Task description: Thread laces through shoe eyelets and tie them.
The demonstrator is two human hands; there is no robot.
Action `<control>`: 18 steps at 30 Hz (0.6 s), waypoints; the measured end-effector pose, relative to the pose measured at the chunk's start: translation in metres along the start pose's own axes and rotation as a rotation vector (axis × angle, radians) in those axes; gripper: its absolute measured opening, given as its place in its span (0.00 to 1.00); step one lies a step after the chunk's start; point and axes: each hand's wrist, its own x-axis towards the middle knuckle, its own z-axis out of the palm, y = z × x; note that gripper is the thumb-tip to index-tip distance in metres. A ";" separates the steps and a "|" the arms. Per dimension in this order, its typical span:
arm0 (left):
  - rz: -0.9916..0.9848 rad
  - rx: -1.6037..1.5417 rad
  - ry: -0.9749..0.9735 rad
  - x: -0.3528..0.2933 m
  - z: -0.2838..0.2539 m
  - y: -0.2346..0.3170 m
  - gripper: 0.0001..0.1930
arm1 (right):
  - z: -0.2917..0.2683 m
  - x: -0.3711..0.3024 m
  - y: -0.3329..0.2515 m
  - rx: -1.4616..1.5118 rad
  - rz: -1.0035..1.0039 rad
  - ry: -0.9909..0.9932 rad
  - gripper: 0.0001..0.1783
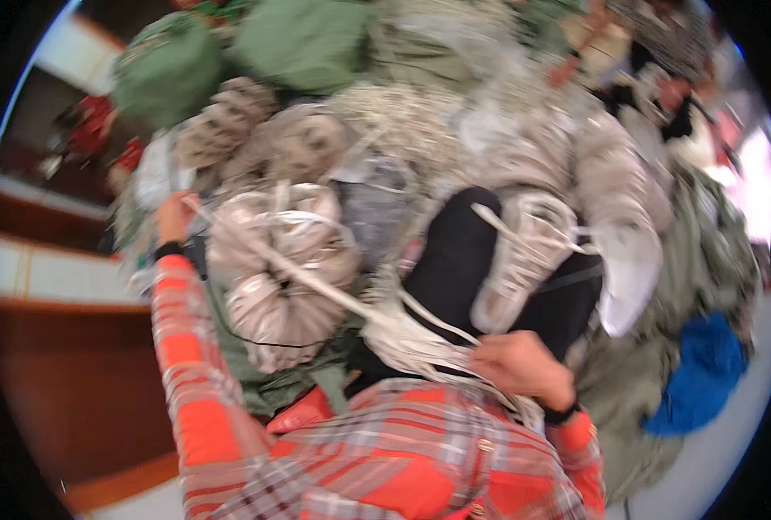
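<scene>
My left hand is out at the left, its fingers closed on the end of a white cord. That cord runs taut and slanting down to a loose hank of white cords across my lap. Over the hank's right end my right hand is closed on several strands; motion blur hides the exact grip. A pale laced bundle rests on my dark-trousered legs. Beneath the taut cord, beside my left arm, sits a rounded beige bundle that looks wrapped in shiny clear plastic.
Large green sacks stand at the far side. Striped, coiled bundles and a heap of pale strands lie before them. Blue cloth is at right on olive sacking. Another person's hand shows far right.
</scene>
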 end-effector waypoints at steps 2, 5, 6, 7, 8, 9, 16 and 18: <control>-0.027 -0.911 -0.013 0.003 0.052 0.015 0.12 | 0.030 0.013 -0.011 -0.013 -0.097 -0.224 0.08; 0.373 -0.697 -0.270 -0.053 0.180 0.107 0.14 | 0.038 0.023 0.014 -0.094 -0.122 0.020 0.09; 0.371 -0.613 -0.456 -0.099 0.221 0.148 0.17 | 0.026 0.024 0.016 0.055 0.184 0.258 0.11; 0.361 -0.712 -0.685 -0.147 0.253 0.169 0.16 | 0.014 0.025 0.018 0.206 0.472 0.488 0.12; 0.283 -0.590 -0.846 -0.191 0.278 0.195 0.15 | 0.007 0.023 0.030 0.187 0.550 0.566 0.13; 0.186 -0.494 -0.975 -0.224 0.299 0.210 0.10 | 0.005 0.022 0.042 0.168 0.618 0.639 0.14; 0.908 0.110 -0.428 -0.291 0.374 0.225 0.05 | 0.008 0.015 0.034 0.465 0.755 0.537 0.21; 0.972 0.135 -0.420 -0.292 0.373 0.225 0.06 | 0.005 0.014 0.032 0.707 0.801 0.533 0.23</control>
